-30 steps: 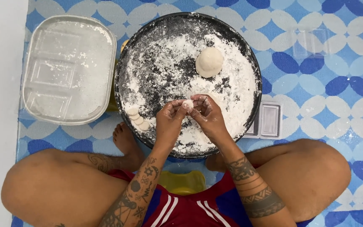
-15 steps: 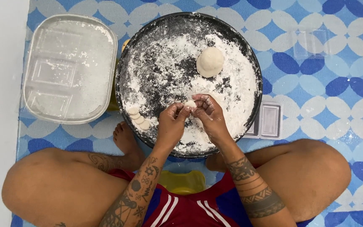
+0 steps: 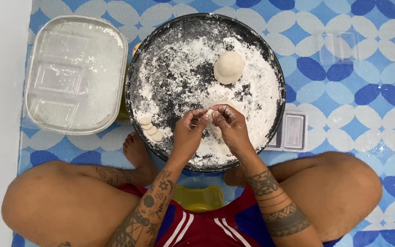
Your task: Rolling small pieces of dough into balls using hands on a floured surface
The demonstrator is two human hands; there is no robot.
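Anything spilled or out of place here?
Flour dust has strayed off the round black tray onto the blue patterned mat at right. Otherwise tidy: both hands pinch a small dough piece over the tray.

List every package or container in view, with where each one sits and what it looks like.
Clear plastic tray: left of the pan, rounded rectangle, flour-dusted.
Small clear lid: at the pan's right edge, rectangular, partly tucked under it.
Clear plastic piece: upper right on the blue patterned mat, square, nearly see-through.
No labels, signs or screens in view.
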